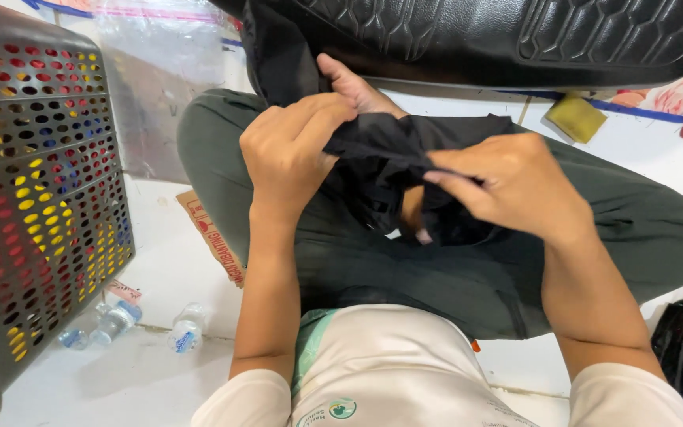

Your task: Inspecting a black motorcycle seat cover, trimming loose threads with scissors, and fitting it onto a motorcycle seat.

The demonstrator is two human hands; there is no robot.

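Observation:
I sit cross-legged on a white floor and look down at my lap. My left hand [294, 154] grips one end of a black piece of cloth [389, 158], thumb up and fingers curled over it. Over the other end, my right hand [515, 186] pinches the fabric from above. The cloth is bunched and stretched between both hands above my dark green trousers [436, 269]. Part of it hangs down between my knees.
A grey perforated basket [37, 198] full of colourful items stands at the left. Small plastic bottles [187, 328] and a brown cardboard piece [215, 237] lie on the floor. A black embossed mat [515, 39] lies ahead, beside a yellow sponge [576, 119]. A clear plastic bag [160, 87] sits behind the basket.

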